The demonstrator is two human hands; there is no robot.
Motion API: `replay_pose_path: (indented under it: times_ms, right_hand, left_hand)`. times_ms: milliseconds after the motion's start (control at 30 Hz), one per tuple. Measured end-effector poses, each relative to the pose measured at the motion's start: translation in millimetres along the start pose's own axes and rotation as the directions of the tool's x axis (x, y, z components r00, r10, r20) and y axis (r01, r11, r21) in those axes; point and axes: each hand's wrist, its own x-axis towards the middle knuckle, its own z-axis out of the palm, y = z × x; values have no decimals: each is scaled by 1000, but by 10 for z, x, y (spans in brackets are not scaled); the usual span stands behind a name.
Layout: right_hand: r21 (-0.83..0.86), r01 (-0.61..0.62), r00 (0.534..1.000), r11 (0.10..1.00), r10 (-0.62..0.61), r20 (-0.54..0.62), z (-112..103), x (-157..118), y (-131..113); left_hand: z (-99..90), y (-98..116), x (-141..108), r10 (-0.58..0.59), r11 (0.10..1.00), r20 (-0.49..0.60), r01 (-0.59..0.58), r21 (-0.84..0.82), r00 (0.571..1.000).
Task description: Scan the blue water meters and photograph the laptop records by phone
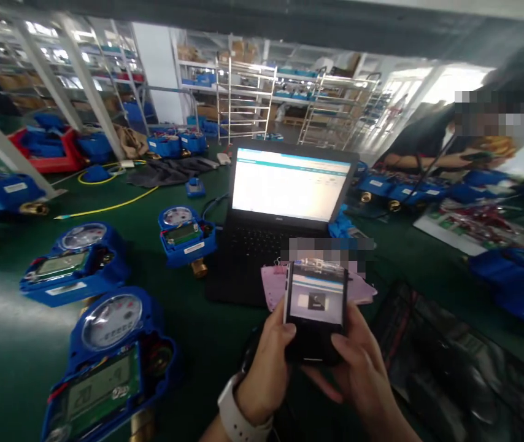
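A smartphone [316, 310] is held upright between both hands, its lit screen facing me. My left hand [269, 356], with a white watch on the wrist, grips the phone's left edge with the thumb on its front. The phone's right edge is wrapped by my right hand [358, 359], its thumb also on the front. Just beyond the phone stands an open black laptop [278, 236] with a bright screen. A pink paper or cloth [273, 285] lies partly behind the phone, on the laptop's front.
Blue water meters [110, 368] stand at the left; a smaller one [186, 239] is beside the laptop. A black bag [455, 362] lies at the right, under a dark mouse. Across the table, a person [418, 141] handles something near more blue meters.
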Motion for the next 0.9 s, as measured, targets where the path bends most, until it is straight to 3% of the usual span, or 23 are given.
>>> replay_pose_path:
  times_ms: [233, 533, 900]
  right_hand:
    - [91, 32, 997, 995, -38, 64, 31, -6, -91]
    - [78, -17, 999, 997, 14, 37, 33, -19, -91]
    - [119, -24, 998, 993, 17, 57, 60, -8, -60]
  left_hand:
    - [52, 40, -1, -18, 994, 60, 24, -102, 998]
    - [35, 73, -22, -62, 991, 19, 64, -118, 998]
    - [21, 62, -9, -75, 997, -4, 75, -30, 997]
